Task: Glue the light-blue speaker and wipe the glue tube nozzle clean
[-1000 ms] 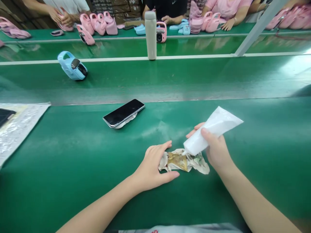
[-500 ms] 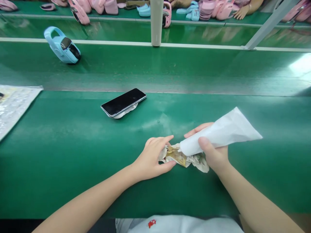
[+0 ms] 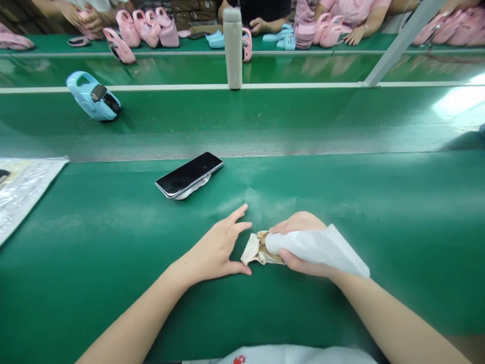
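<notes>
My right hand (image 3: 303, 242) is wrapped round a white squeeze tube (image 3: 318, 247), its narrow end pointing left and its flat crimped end lying over my wrist. Under the tube's tip lies a crumpled piece of paper (image 3: 250, 248), off-white with brownish-yellow stains; part of it is hidden by the tube and my right hand. My left hand (image 3: 220, 247) is open just left of the paper, fingers spread and thumb apart, holding nothing. Whether the tube's tip touches the paper I cannot tell.
Beyond my hands a black-screened phone (image 3: 189, 174) rests on something white. A blue handled item (image 3: 93, 96) stands farther back. A plastic-wrapped sheet (image 3: 30, 187) lies at left. A beige bottle (image 3: 233, 50) stands by the rail. Co-workers sit across among pink items (image 3: 166, 28).
My left hand has come off the paper and moved left, fingers spreading. The tube has tilted, its crimped end now lower and nearer me. The view has tipped up slightly.
</notes>
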{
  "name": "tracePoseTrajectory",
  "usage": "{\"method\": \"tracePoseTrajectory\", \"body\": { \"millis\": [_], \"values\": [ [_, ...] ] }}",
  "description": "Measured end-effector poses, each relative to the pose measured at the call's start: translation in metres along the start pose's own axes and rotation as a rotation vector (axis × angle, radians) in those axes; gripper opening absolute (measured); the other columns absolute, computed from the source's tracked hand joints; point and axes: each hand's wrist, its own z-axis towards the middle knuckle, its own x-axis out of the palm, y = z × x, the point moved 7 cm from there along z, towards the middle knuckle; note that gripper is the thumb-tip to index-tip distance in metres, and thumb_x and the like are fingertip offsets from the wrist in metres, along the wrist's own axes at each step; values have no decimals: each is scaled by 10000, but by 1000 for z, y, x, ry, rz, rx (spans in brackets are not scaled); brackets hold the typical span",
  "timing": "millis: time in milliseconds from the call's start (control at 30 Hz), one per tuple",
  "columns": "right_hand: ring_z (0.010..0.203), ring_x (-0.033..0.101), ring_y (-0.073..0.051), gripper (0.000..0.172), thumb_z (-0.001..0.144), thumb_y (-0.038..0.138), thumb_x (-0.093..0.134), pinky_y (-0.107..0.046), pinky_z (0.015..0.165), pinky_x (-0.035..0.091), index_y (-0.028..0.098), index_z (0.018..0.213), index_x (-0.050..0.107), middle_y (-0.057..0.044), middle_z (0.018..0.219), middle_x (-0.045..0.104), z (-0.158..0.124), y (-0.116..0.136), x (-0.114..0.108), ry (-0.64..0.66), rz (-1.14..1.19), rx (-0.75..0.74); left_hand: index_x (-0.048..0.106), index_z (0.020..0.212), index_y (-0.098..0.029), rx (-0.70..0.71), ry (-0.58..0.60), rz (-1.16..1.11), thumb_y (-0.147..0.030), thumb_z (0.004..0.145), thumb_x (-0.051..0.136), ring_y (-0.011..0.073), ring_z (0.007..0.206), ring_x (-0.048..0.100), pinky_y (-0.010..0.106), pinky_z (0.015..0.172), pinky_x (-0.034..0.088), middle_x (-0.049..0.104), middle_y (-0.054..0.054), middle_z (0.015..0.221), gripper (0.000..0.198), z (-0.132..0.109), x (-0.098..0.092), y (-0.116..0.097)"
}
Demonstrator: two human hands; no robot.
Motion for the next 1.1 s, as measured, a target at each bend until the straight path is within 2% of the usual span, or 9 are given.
{"method": "tracePoseTrajectory", "body": {
  "millis": [100,233,300,467,567,700,800,933,1100],
  "values": [
    [794,611,-213,166,832,357,620,-305,748,462,201,888,627,-27,887,629,-2,-3,-7,-82,42,54,537,914,-164,-21,5,117,-455,684,723,333,1296,398,472,981,415,384,224,1412,415,-1,-7,7],
    [831,601,-180,128,901,319,567,-260,741,493,193,925,574,-24,907,603,-3,-11,-10,-191,170,112,538,646,-166,79,-21,173,-434,752,667,348,1279,416,504,983,397,493,175,1346,316,4,-2,1],
    [854,596,-180,134,919,322,560,-262,770,488,188,919,566,-25,907,604,-3,-16,-10,-239,219,131,585,669,-158,81,-88,165,-415,834,573,335,1266,438,501,986,390,498,180,1348,305,7,-2,2],
    [918,591,-173,138,937,307,584,-245,818,485,181,989,561,-33,953,617,-1,-19,-10,-301,294,131,598,1175,-202,-24,-115,-46,-294,881,500,309,1321,374,530,1051,294,454,152,1402,323,10,-1,9],
    [934,588,-167,139,942,312,598,-232,817,496,186,1001,582,-35,979,612,-1,-11,-9,-295,330,79,672,1043,-226,-192,-203,-493,-254,821,568,289,1284,412,485,1097,233,551,95,1311,247,8,-3,13],
    [935,586,-169,187,955,358,599,-233,815,507,201,1057,594,-44,1014,599,-3,3,-11,-283,373,-23,633,900,-197,-479,-269,-1122,-387,736,677,211,916,609,371,876,482,661,61,985,255,3,14,13],
    [933,585,-180,223,968,365,587,-253,811,519,206,1124,582,-57,1040,588,-6,11,-13,-284,401,-98,562,961,-204,-562,-182,-1258,-490,723,670,169,750,621,322,675,543,646,35,861,387,2,27,6],
    [945,581,-190,252,978,365,574,-282,824,523,213,1178,555,-64,1064,577,-7,12,-14,-276,432,-142,605,932,-154,-611,-57,-1371,-525,676,707,180,795,624,323,679,555,641,65,854,462,1,35,1],
    [975,576,-207,296,960,388,599,-290,851,509,191,1178,566,-84,1078,577,-5,7,-5,-170,439,-142,571,754,-146,-628,-56,-1377,-497,554,802,129,669,602,276,686,526,627,21,731,466,0,38,4]
  ]
}}
